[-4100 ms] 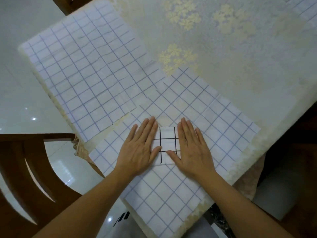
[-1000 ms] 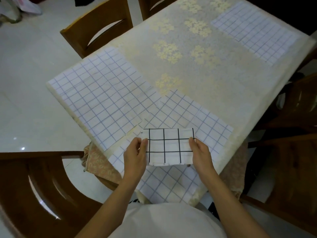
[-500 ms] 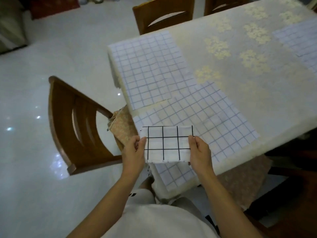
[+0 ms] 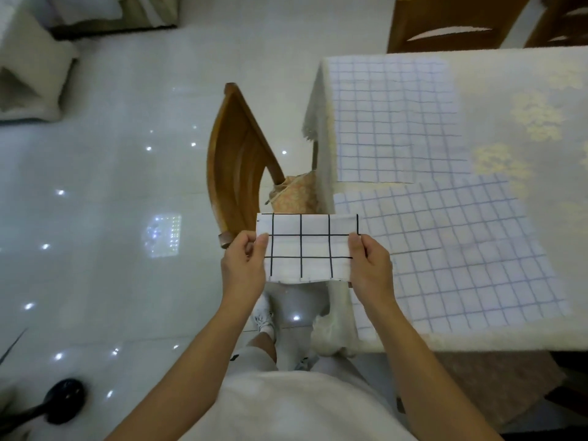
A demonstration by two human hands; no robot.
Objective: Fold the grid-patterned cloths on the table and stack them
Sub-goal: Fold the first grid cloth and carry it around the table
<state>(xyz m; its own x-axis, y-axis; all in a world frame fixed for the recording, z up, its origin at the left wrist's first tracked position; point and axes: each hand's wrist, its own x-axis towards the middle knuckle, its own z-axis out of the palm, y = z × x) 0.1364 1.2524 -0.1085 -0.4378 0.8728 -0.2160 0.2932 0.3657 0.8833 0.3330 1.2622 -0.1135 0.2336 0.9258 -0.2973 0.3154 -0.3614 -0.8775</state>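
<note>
A small folded white cloth with a black grid (image 4: 307, 249) hangs in the air off the table's left corner. My left hand (image 4: 245, 265) pinches its left edge and my right hand (image 4: 369, 265) pinches its right edge. Two larger white cloths with blue grids lie flat on the table: the near one (image 4: 461, 249) by the corner, and the far one (image 4: 394, 122) behind it at the table's left edge.
The table (image 4: 541, 100) carries a pale floral tablecloth and fills the right side. A wooden chair (image 4: 235, 167) stands left of the table on the glossy white floor. Two more chairs (image 4: 445, 23) stand at the far side. A dark object (image 4: 63, 399) lies at bottom left.
Both hands lifted the folded black-grid cloth off the near blue-grid cloth. The view has swung left, so the cloth is now held beside the table over the floor.
</note>
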